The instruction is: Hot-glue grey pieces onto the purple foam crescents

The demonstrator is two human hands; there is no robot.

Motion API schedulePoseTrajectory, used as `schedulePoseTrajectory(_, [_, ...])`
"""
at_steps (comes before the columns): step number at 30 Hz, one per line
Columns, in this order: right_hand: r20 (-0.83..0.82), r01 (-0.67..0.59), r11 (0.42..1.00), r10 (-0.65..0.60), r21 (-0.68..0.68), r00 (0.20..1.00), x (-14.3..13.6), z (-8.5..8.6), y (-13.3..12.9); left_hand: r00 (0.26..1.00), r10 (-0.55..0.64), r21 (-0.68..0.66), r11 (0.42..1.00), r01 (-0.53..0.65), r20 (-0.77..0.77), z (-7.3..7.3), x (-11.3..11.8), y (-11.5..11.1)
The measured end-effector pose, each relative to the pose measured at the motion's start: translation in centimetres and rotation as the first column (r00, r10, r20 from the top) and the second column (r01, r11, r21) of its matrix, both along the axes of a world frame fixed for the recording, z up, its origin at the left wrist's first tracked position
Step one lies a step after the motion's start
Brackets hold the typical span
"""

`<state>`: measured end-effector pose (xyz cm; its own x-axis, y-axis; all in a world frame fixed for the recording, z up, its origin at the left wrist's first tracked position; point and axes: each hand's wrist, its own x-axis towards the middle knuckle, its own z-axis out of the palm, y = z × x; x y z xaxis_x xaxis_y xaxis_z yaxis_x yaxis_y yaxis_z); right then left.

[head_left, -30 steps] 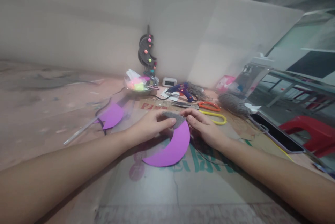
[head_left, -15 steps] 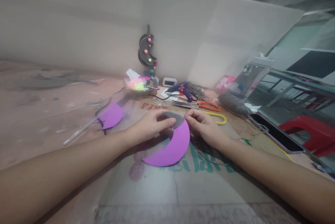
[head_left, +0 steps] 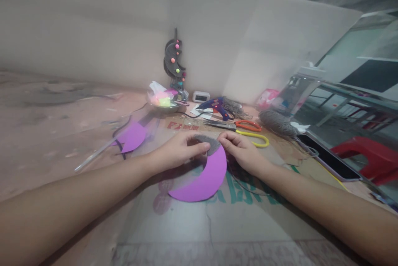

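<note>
The purple crescent (head_left: 214,174), its upper end wrapped in gray yarn (head_left: 211,143), is held above printed cardboard (head_left: 155,233). The left hand (head_left: 178,147) pinches the wrapped end between thumb and fingers; the right hand's (head_left: 241,152) fingertips close together beside its outer edge, their contents indiscernible.

Craft workspace: glue gun (head_left: 215,103), scissors (head_left: 231,126), yarn ball (head_left: 276,123) on worktable (head_left: 46,141).

The left grip (head_left: 182,150) holds a purple crescent (head_left: 214,170) by its grey end; scissors (head_left: 230,126) lie beyond the right grip (head_left: 242,150).
</note>
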<state>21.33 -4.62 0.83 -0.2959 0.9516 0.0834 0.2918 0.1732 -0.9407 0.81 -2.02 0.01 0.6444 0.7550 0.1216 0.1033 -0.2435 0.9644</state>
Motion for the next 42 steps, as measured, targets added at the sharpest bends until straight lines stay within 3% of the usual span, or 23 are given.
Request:
schedulePoseTrajectory(8, [0.035,-0.002,1.0,0.001,0.006,0.999,0.0,-0.2,0.3,1.0,0.009,0.004,1.0,-0.009,0.012,-0.1,0.0,0.0])
schedulePoseTrajectory(15, [-0.124,0.229,0.953,-0.207,0.201,0.97,0.5,-0.1,0.7,0.956,0.293,0.013,0.956,-0.293,0.031,0.3,-0.3,0.0])
schedulePoseTrajectory(18, [-0.093,0.167,0.965,-0.151,0.203,0.984,0.5,0.0,0.5,0.939,0.34,0.061,0.938,-0.342,0.041,0.4,-0.3,-0.1])
schedulePoseTrajectory(24, [0.074,-0.047,0.98,0.033,0.195,0.997,-0.3,0.3,-0.8,0.942,0.324,0.182,0.924,-0.335,0.086,0.6,-0.1,-0.8])
schedulePoseTrajectory(27, [0.077,-0.006,0.963,-0.015,0.268,0.997,-0.4,0.4,-1.1,0.896,0.407,0.271,0.855,-0.442,0.178,0.7,-0.2,-0.7])
schedulePoseTrajectory(29, [0.048,0.136,0.891,-0.174,0.433,0.984,-0.1,0.6,-1.1,0.828,0.496,0.316,0.767,-0.559,0.261,0.6,-0.3,-0.4])
schedulePoseTrajectory(30, [0.035,0.195,0.817,-0.254,0.543,0.967,0.2,0.7,-1.1,0.812,0.512,0.308,0.754,-0.581,0.279,0.5,-0.4,-0.3])
schedulePoseTrajectory(31, [0.043,0.208,0.726,-0.311,0.656,0.949,0.5,0.9,-1.1,0.822,0.5,0.276,0.778,-0.564,0.272,0.4,-0.5,-0.2])
schedulePoseTrajectory(33, [0.162,0.063,0.556,-0.346,0.829,0.924,1.1,1.4,-0.9,0.884,0.412,0.159,0.879,-0.449,0.22,0.3,-0.5,-0.2])
schedulePoseTrajectory(36, [0.471,-0.326,0.395,-0.361,0.859,0.804,1.7,1.7,-0.7,0.949,0.264,0.04,0.961,-0.275,0.175,0.3,-0.3,-0.5])
schedulePoseTrajectory(39, [0.592,-0.494,0.327,-0.417,0.806,0.69,1.7,1.6,-0.6,0.959,0.225,-0.006,0.974,-0.228,0.17,0.3,-0.3,-0.7])
schedulePoseTrajectory(42, [0.6,-0.471,0.371,-0.479,0.8,0.641,1.7,1.5,-0.5,0.952,0.254,-0.038,0.967,-0.251,0.171,0.1,-0.3,-0.5])
